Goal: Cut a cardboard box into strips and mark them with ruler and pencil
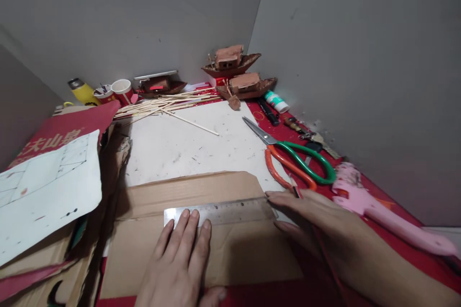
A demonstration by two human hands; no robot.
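My left hand (182, 259) lies flat with its fingers stretched over a metal ruler (230, 211). The ruler rests on a piece of brown cardboard (252, 252) with a fold line across it. At the ruler's right end is my right hand (313, 220), its index finger and thumb on either side of that end. A thin dark red pencil (296, 191) is tucked in this hand, its sharpened tip pointing up and away. Just beyond the hand are large scissors (288, 153) with green and orange handles, blades partly apart.
Thin wooden sticks (165, 104) lie across a white board (173, 146). Small model boats (248, 85) stand by the wall. A pink glue gun (382, 216) lies at right. Left are a drawn sheet (54, 192), a red box (61, 129), cups (122, 91) and a yellow bottle (82, 92).
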